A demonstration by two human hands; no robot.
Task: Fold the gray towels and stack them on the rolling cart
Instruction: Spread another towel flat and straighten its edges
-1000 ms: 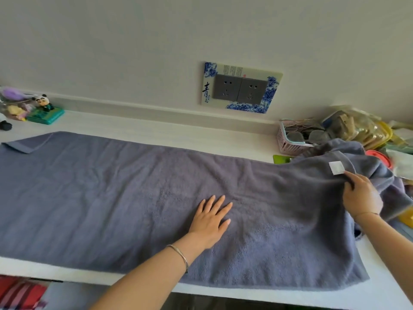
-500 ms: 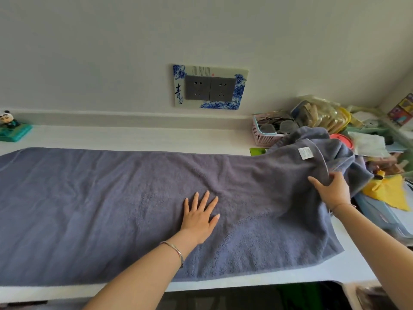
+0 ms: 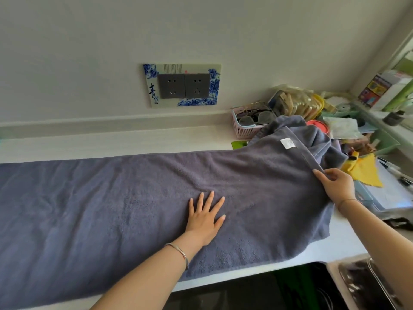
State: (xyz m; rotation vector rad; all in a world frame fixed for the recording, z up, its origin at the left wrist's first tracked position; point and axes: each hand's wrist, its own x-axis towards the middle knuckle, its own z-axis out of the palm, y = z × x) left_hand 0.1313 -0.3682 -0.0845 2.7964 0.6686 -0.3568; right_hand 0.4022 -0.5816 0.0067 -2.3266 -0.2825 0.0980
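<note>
A: Where does the gray towel (image 3: 111, 198) lie?
B: Spread along the white countertop (image 3: 111, 142), its right end bunched near the pink basket (image 3: 243, 128).
A: And the 2 hands?
B: The left hand (image 3: 204, 222), fingers straight and splayed, presses the towel's middle; the right hand (image 3: 335, 186) pinches its hemmed right edge.

Gray towel (image 3: 134, 198) is matt, nubby terry cloth w/ paper-like white tag (image 3: 287, 143); countertop (image 3: 111, 142) smooth white; bracelet (image 3: 181, 253) shiny metal.

Gray towel (image 3: 111, 209), blue-floral socket plate (image 3: 182, 85).
</note>
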